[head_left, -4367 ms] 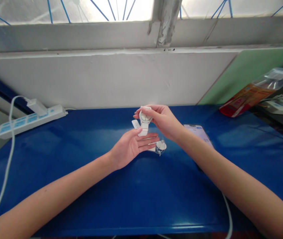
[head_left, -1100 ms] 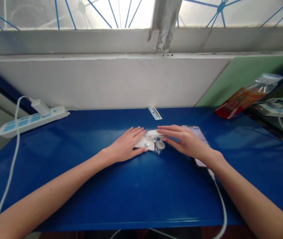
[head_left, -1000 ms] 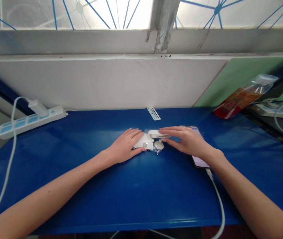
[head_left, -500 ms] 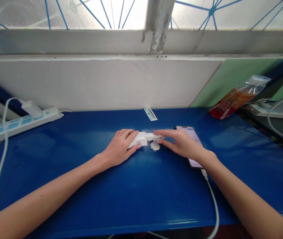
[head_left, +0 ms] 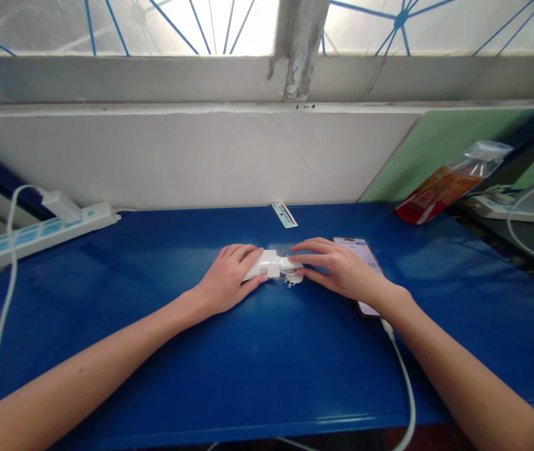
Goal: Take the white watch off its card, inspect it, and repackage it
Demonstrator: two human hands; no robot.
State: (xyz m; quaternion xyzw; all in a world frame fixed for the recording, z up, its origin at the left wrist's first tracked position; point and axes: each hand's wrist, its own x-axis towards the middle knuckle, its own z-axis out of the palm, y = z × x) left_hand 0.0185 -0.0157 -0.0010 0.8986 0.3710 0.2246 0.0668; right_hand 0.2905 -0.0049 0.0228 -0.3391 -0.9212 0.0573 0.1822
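Note:
My left hand [head_left: 231, 275] is closed around a small white box [head_left: 270, 264] lying on the blue table. Beside the box's right end is a white piece in clear plastic [head_left: 288, 264]. The fingers of my right hand [head_left: 337, 266] touch this piece, the thumb below and the others above. Just under those fingertips sits a round white tag [head_left: 293, 277], partly covered by the plastic. A phone [head_left: 365, 257] with a lit screen lies partly beneath my right hand and wrist.
A white power strip [head_left: 27, 241] with a plugged-in charger [head_left: 61, 206] is at the left. Near the wall lies a small printed card [head_left: 284, 215]. A red-labelled bottle [head_left: 452, 181] leans at the back right. A white cable [head_left: 402, 369] runs from the phone over the front edge.
The fingers of my right hand have spread a little. The white piece in plastic has shifted slightly down and now covers more of the round tag.

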